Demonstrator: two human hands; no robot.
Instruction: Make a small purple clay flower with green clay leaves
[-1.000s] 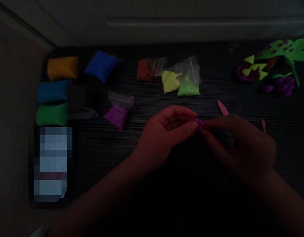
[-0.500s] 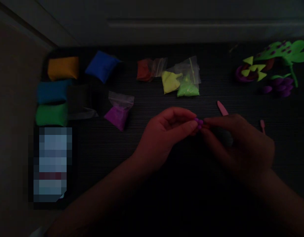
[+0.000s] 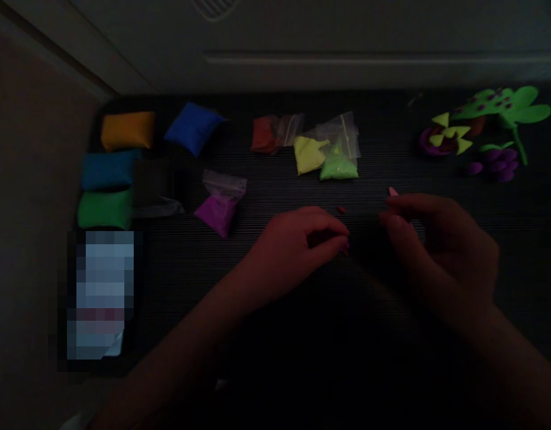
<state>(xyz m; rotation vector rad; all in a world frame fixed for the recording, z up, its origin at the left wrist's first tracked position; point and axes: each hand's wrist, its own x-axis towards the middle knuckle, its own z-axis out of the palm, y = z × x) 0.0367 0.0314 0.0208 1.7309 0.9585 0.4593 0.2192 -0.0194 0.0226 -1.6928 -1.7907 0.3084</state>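
I watch through one head-worn camera, facing forward and down from close above the bench (image 3: 266, 191), left hand (image 3: 288, 248) and right hand (image 3: 456, 251) both in frame.

Left forearm (image 3: 190, 340): bare, slants in between 7 and 8 o'clock, aimed toward 2.
Left wrist (image 3: 246, 283): bends slightly, turning the hand toward 3 o'clock.
Left hand (image 3: 295, 242): thumb and forefinger meet at their tips in a pinch facing 3 o'clock, a rounded gap framed behind it.
Right forearm (image 3: 517, 352): bare and dim, enters from 4 o'clock, aimed toward 10.
Right hand (image 3: 445, 248): forefinger arches over thumb, tips drawn close toward 10 o'clock; remaining fingers mostly lost in shadow.
Both hands: apart, fingertips facing, the right at the left's 3 o'clock.
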